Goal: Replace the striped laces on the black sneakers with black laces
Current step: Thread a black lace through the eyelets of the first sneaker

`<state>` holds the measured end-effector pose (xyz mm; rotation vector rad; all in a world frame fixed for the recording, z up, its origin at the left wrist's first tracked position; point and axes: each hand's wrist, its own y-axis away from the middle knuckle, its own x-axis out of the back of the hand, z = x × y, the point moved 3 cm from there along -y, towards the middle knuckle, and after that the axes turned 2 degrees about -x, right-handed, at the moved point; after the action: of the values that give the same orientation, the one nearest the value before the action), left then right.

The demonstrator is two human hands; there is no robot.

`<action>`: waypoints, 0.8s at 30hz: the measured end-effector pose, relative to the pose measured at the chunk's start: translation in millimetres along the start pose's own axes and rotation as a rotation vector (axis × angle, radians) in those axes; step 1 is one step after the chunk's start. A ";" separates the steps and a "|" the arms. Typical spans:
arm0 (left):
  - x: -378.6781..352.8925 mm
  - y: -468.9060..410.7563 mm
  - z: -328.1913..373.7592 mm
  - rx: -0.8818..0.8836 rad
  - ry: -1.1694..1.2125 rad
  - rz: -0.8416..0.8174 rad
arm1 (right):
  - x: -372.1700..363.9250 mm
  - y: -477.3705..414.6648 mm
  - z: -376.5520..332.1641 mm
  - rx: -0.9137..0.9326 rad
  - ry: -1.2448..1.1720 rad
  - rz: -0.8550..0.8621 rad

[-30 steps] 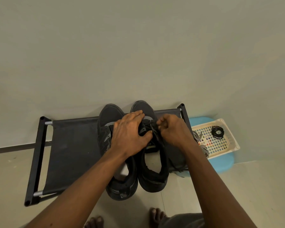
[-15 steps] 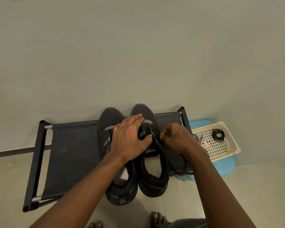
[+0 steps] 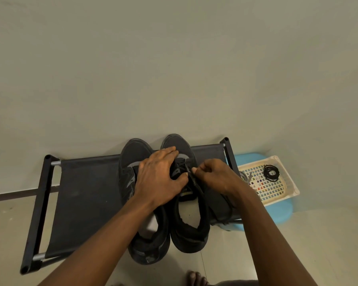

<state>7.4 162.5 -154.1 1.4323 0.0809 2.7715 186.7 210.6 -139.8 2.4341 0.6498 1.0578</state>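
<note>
Both black sneakers are sitting side by side on the fabric shelf of a black shoe rack [image 3: 87,193], toes to the wall and heels hanging over the near edge. The person is leaning over them. The left hand [image 3: 159,178] is lying across the pair with its grip spread, straight fingers reaching onto the front of the right sneaker [image 3: 190,230] and the thumb pressing by its tongue. The palm is covering the lacing area of the left sneaker [image 3: 132,153]. The right hand [image 3: 215,176] is working at the right sneaker's eyelets, its grip pinching a black lace [image 3: 186,167] between thumb and curled fingers.

Just right of the rack, a pale slotted basket [image 3: 285,193] is resting on a blue stool [image 3: 281,211]. A coiled black lace [image 3: 271,172] is lying in it, with the striped laces [image 3: 245,176] at its left edge, partly hidden behind the right wrist. Bare toes [image 3: 195,278] are showing on the floor below.
</note>
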 end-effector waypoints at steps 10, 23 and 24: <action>-0.9 -0.4 0.5 -0.004 0.005 -0.008 | 0.9 -9.0 -1.2 0.021 -0.137 0.189; 16.9 9.9 20.7 -0.062 0.412 0.277 | 24.8 26.2 -53.9 0.164 -1.339 -0.074; 17.4 11.7 26.6 -0.050 0.536 0.245 | 21.2 26.6 -57.3 0.175 -1.375 -0.106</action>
<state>19.0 152.5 -124.0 0.6920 -0.1664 3.2501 162.9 211.1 -77.5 2.4890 0.3357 -0.7894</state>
